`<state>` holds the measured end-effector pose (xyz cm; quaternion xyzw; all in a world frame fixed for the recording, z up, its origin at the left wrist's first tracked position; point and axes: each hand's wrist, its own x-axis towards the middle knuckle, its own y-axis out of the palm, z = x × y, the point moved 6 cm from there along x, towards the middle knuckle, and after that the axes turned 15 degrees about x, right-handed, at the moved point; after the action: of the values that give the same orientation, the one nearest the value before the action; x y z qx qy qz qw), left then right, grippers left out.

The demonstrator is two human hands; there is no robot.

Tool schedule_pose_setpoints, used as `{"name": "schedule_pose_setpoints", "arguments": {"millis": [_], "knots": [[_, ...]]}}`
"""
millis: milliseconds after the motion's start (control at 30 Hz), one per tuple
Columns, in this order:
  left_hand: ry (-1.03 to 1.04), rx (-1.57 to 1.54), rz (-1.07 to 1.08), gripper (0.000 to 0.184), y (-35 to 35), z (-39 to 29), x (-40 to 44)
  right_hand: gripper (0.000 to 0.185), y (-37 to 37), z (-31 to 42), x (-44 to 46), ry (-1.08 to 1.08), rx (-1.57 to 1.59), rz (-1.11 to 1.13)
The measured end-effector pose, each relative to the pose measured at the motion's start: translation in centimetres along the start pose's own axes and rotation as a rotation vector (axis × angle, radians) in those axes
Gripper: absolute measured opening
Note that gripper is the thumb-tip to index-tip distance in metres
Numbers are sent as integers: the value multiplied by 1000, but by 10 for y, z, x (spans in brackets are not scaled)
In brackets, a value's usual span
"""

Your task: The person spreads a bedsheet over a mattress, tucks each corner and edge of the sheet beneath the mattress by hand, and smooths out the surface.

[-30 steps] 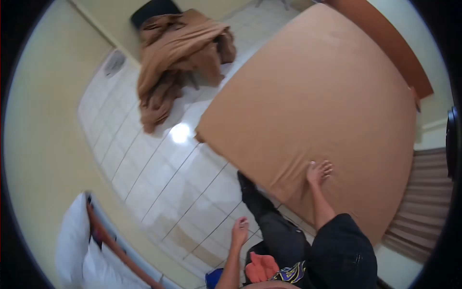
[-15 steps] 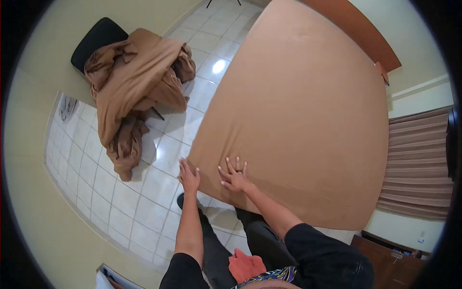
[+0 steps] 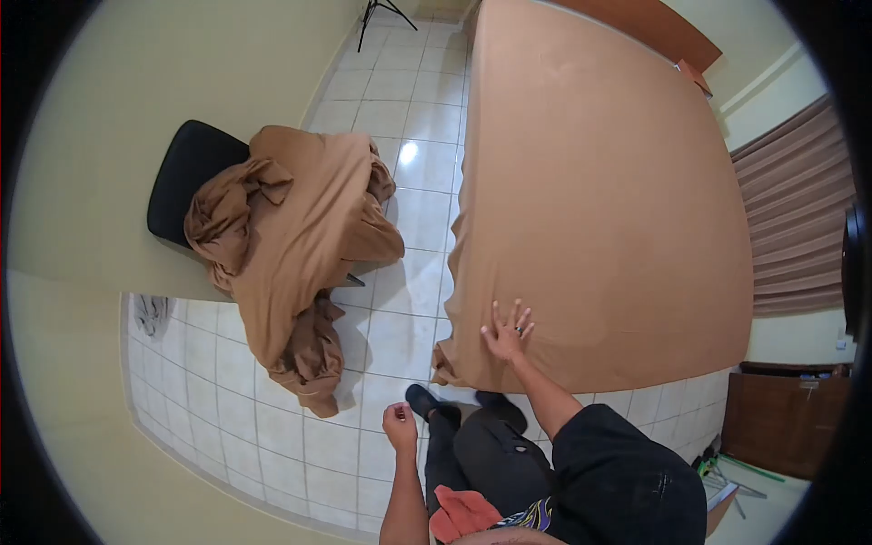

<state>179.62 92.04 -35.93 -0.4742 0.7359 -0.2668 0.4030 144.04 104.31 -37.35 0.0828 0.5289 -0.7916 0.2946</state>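
A light brown bed sheet point(image 3: 609, 200) covers the mattress, mostly smooth on top. Its left edge is wavy, and the near left corner bunches in folds beside the tiled floor. My right hand point(image 3: 507, 338) lies on the sheet near that corner, fingers spread and a ring on one of them. Away from the bed, my left hand point(image 3: 400, 425) hangs over the floor with its fingers curled in, and nothing shows in it.
Brown bedding point(image 3: 300, 227) is heaped over a black chair point(image 3: 193, 177) on the left. A tripod point(image 3: 386, 18) stands at the far end. Pleated curtains point(image 3: 795, 218) hang on the right, near a wooden cabinet point(image 3: 772, 418). Grey cloth point(image 3: 150, 313) lies by the left wall.
My left hand has come off the bed's corner, back over the floor, and its fingers have curled. The right hand stays flat on the sheet. The sheet's left edge now hangs in loose ripples.
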Motion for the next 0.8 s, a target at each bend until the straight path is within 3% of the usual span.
{"name": "schedule_pose_setpoints", "arguments": {"millis": [133,200,267,333,400,467,600,667,700,767,800], "knots": [[64,-46,-25,19,-58,8,21,67,5,29,-23,-228,-45,372],[84,-70,80,16,-72,9,36,66,-3,10,-12,-287,154,375],[106,-116,114,16,-98,-16,49,67,-9,-43,10,-374,674,184],[126,-157,157,17,-114,-39,60,70,-42,-79,19,-245,386,-196],[176,-179,205,17,-120,-59,82,77,-62,-115,22,211,314,-446],[191,-163,241,17,-122,-86,107,83,-39,-171,48,740,437,-464],[225,-191,358,19,-102,-147,169,82,-69,-50,60,1046,566,-335],[231,-172,393,19,-82,-182,205,76,-72,-10,107,869,368,-383],[226,-160,418,19,-74,-205,220,76,-64,0,120,897,361,-381],[236,12,485,20,-63,-257,245,77,-55,32,145,635,151,-422],[228,15,517,20,-50,-270,257,74,-56,51,153,485,115,-315]]}}
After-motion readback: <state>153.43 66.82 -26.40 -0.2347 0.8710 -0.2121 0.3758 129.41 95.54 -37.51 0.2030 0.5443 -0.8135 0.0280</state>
